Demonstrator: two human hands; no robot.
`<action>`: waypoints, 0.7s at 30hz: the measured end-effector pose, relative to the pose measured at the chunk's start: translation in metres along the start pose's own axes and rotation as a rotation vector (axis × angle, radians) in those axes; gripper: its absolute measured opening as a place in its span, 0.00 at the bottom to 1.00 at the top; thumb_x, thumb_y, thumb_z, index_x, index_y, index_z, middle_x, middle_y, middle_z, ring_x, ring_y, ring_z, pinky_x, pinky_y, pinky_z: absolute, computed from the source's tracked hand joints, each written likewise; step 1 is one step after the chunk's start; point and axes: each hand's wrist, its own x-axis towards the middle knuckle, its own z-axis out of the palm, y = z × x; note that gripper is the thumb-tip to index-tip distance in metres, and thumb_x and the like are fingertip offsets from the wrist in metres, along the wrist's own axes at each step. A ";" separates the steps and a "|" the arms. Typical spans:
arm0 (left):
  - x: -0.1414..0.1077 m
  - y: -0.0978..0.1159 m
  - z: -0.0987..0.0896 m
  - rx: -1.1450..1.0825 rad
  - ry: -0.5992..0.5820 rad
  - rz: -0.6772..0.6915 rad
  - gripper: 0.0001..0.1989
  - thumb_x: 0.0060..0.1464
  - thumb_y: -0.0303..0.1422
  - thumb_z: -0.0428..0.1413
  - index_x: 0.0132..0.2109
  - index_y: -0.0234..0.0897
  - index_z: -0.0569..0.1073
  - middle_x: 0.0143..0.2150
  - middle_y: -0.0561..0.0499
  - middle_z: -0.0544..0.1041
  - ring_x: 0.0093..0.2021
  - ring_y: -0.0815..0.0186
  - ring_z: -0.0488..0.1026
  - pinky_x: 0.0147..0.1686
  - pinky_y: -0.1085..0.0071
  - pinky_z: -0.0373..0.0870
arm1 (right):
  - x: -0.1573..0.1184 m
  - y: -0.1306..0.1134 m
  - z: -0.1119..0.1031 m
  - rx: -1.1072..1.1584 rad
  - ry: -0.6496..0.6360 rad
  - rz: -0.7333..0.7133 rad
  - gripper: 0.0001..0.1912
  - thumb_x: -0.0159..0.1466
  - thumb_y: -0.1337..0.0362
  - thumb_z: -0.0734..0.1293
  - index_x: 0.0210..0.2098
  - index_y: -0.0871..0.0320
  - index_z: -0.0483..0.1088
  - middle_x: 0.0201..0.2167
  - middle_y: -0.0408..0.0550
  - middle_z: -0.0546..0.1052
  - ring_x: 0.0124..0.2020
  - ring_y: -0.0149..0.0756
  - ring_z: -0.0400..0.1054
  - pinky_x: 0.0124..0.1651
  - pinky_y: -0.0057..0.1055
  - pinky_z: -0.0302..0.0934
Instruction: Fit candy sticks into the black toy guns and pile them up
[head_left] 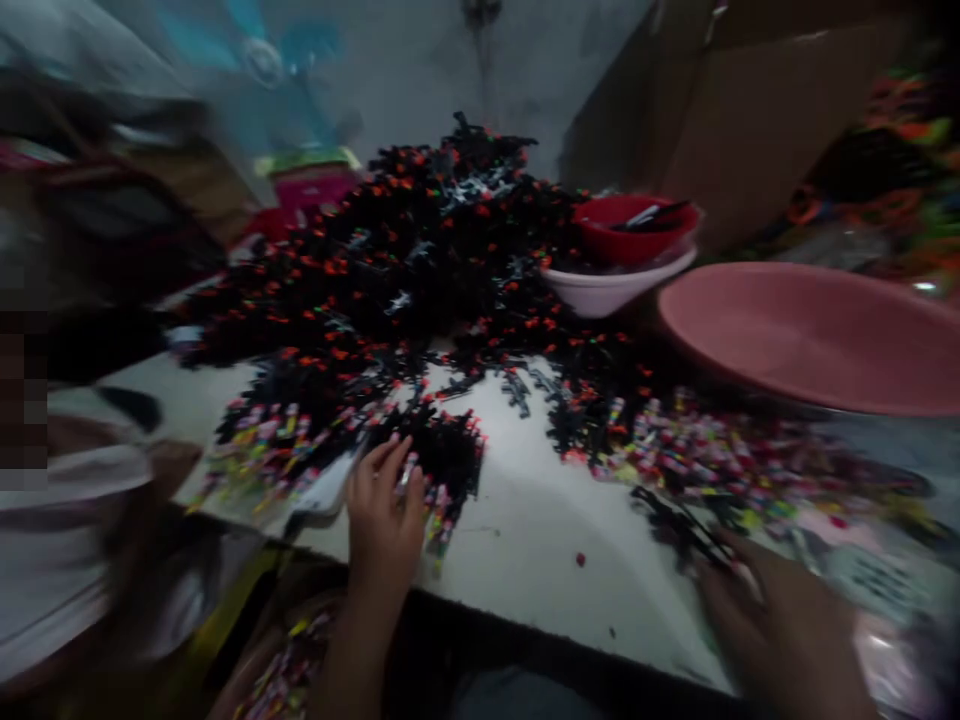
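Two hands at the table (pixel 540 530), and the left hand (pixel 386 500) is right by the front edge, fingers bent over a small black batch (pixel 450 440)! A bright piece (pixel 409 470) shows between fingers and thumb; whether it's pinched, I can't tell. Over to the right hand (pixel 780 610), near the front right corner: it's grasping a dark piece (pixel 694 530), blurred, angled toward the middle. Just beyond lie bright bits (pixel 697 440), spread along the right edge. And toward the far edge, what a pile (pixel 450 250), black with orange tips! A red bowl (pixel 630 240) sits in a pale bowl (pixel 600 292) beside it, and a pink basin (pixel 825 340) stands near the right edge.
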 end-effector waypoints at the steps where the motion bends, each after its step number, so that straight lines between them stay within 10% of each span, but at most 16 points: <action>1: -0.009 0.007 0.003 -0.073 -0.048 -0.033 0.19 0.49 0.32 0.60 0.50 0.46 0.76 0.52 0.46 0.70 0.56 0.54 0.63 0.61 0.61 0.52 | 0.003 -0.006 -0.003 -0.017 -0.003 -0.041 0.22 0.60 0.49 0.63 0.46 0.57 0.71 0.32 0.54 0.78 0.33 0.50 0.73 0.35 0.44 0.64; 8: -0.073 0.036 0.050 -0.649 -0.669 -0.635 0.33 0.47 0.34 0.63 0.60 0.47 0.66 0.57 0.45 0.70 0.49 0.58 0.71 0.49 0.68 0.69 | 0.026 -0.091 -0.018 0.308 -0.265 -0.284 0.21 0.63 0.63 0.65 0.55 0.50 0.63 0.46 0.50 0.75 0.47 0.40 0.70 0.48 0.36 0.66; 15: -0.045 0.021 0.060 -0.762 -0.681 -0.896 0.16 0.41 0.40 0.66 0.35 0.34 0.76 0.31 0.48 0.77 0.31 0.65 0.75 0.35 0.71 0.72 | 0.052 -0.095 0.002 0.376 -0.323 -0.164 0.19 0.65 0.59 0.63 0.55 0.51 0.63 0.49 0.52 0.72 0.50 0.43 0.66 0.50 0.39 0.63; 21: -0.040 0.026 0.051 -0.968 -0.507 -1.141 0.26 0.38 0.35 0.69 0.47 0.37 0.73 0.35 0.53 0.74 0.33 0.68 0.76 0.38 0.73 0.72 | 0.074 -0.073 0.037 -0.134 -0.290 -0.060 0.12 0.65 0.59 0.61 0.46 0.53 0.71 0.46 0.52 0.71 0.46 0.48 0.64 0.48 0.47 0.56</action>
